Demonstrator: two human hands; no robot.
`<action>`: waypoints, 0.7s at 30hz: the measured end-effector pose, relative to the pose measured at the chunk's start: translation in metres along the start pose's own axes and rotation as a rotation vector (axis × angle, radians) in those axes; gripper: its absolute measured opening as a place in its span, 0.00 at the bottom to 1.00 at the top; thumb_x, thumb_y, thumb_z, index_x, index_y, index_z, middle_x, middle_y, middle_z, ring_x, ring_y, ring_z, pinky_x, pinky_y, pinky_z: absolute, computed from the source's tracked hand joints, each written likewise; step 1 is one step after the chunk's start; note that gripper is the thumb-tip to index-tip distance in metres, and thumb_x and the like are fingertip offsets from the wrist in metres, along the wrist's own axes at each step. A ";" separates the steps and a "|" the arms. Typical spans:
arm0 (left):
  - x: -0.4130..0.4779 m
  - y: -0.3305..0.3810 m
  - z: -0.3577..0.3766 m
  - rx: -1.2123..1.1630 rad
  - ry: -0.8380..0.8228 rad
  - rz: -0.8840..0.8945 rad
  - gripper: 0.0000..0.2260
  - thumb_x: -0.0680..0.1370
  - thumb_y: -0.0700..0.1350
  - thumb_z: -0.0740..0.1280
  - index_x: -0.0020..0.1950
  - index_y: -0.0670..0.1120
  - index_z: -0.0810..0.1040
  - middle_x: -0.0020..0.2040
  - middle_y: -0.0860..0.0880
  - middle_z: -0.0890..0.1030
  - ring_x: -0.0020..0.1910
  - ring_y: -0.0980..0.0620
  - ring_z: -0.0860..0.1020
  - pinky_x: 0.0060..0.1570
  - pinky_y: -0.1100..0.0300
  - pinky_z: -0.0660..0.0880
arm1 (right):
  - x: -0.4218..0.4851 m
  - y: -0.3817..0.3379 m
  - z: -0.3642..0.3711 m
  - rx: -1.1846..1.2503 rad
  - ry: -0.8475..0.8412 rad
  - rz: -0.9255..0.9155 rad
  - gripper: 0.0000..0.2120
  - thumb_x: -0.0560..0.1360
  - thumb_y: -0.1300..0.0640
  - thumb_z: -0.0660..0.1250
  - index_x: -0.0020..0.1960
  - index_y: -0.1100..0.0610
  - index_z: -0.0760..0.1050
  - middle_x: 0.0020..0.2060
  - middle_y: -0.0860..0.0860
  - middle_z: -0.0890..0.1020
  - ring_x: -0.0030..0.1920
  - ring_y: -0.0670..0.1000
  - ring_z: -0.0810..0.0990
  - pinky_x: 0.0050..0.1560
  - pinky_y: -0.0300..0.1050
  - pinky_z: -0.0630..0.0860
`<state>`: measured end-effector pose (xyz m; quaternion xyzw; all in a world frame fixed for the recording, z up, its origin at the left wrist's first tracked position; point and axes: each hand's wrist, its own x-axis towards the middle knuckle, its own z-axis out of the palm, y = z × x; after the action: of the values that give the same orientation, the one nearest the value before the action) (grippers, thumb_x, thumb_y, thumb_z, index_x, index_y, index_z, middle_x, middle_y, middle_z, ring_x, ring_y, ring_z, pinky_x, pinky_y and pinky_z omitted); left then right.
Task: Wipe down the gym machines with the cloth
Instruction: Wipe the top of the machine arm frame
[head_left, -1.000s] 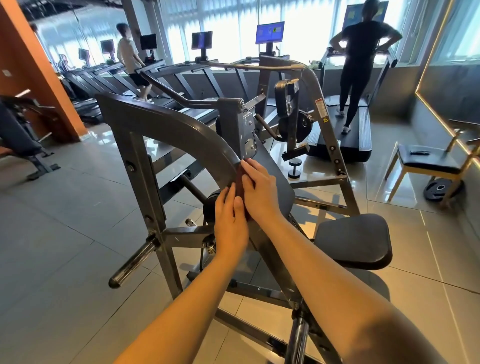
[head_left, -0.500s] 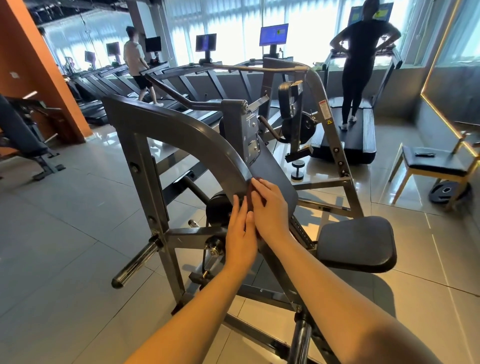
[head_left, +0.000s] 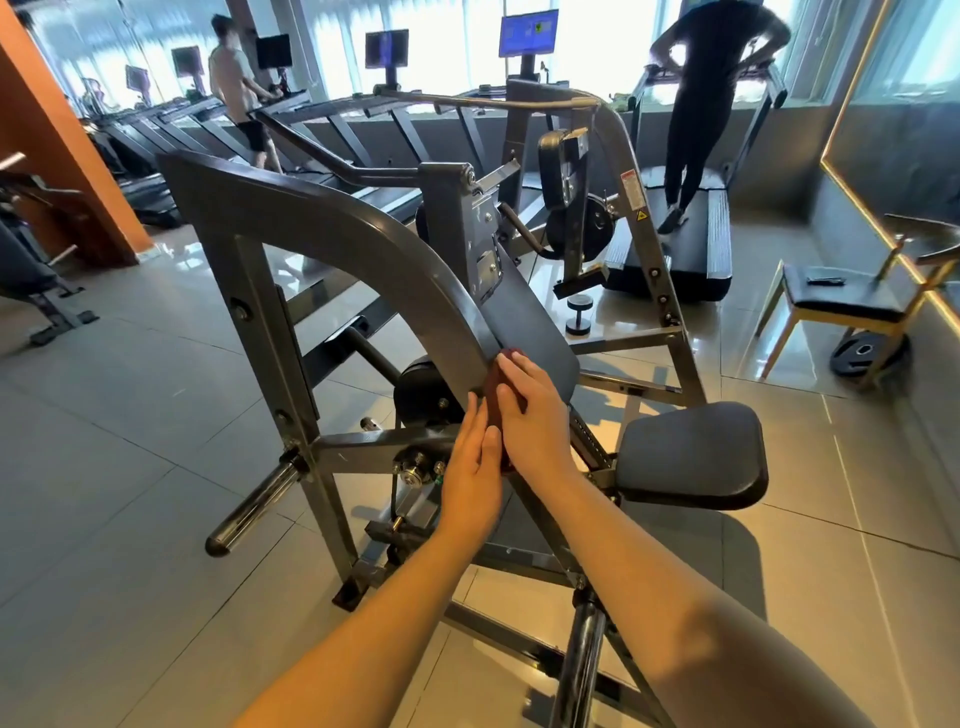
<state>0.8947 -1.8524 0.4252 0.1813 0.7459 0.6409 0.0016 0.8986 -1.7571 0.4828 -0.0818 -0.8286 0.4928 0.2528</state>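
Cloth: dark red cloth (head_left: 492, 402) on the lower end of the machine's curved beam (head_left: 363, 244), mostly hidden by the hands.
Right hand: right hand (head_left: 530, 415) lies flat on the cloth, fingers extended, pressing.
Left hand: left hand (head_left: 470, 478) has straight fingers, flat against the beam's left side, touching the cloth.
Beam axis: rises away and leftward from the hands.
Next stroke: probably along that axis, led by the right hand.

Presses a dark red cloth (head_left: 492, 397) against the lower curve of the grey machine frame (head_left: 363, 234) with the flat right hand (head_left: 530, 410), lays the left hand (head_left: 470, 467) alongside with fingers straight, just left of the black seat pad (head_left: 691, 457).
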 end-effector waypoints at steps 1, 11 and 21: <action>-0.001 -0.001 -0.002 0.015 -0.016 -0.005 0.19 0.79 0.70 0.54 0.70 0.81 0.58 0.82 0.59 0.56 0.79 0.55 0.62 0.73 0.51 0.69 | -0.004 0.006 0.003 0.004 0.019 0.018 0.19 0.85 0.57 0.59 0.75 0.53 0.70 0.75 0.49 0.70 0.75 0.49 0.68 0.74 0.44 0.63; -0.010 -0.012 0.002 0.149 -0.102 -0.074 0.29 0.81 0.65 0.51 0.82 0.58 0.57 0.82 0.64 0.47 0.79 0.57 0.53 0.77 0.49 0.60 | -0.028 0.030 -0.017 -0.002 -0.009 0.244 0.17 0.85 0.59 0.60 0.72 0.55 0.74 0.68 0.52 0.78 0.67 0.49 0.75 0.66 0.39 0.67; -0.011 -0.026 -0.005 0.164 -0.166 -0.092 0.22 0.86 0.55 0.53 0.81 0.57 0.59 0.78 0.68 0.49 0.74 0.66 0.52 0.73 0.62 0.57 | -0.053 0.080 -0.021 -0.062 -0.066 0.428 0.19 0.84 0.56 0.61 0.75 0.51 0.71 0.69 0.52 0.76 0.69 0.55 0.74 0.68 0.48 0.71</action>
<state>0.8971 -1.8630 0.3988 0.1987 0.8007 0.5597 0.0779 0.9454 -1.7214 0.4045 -0.2472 -0.8150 0.5119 0.1126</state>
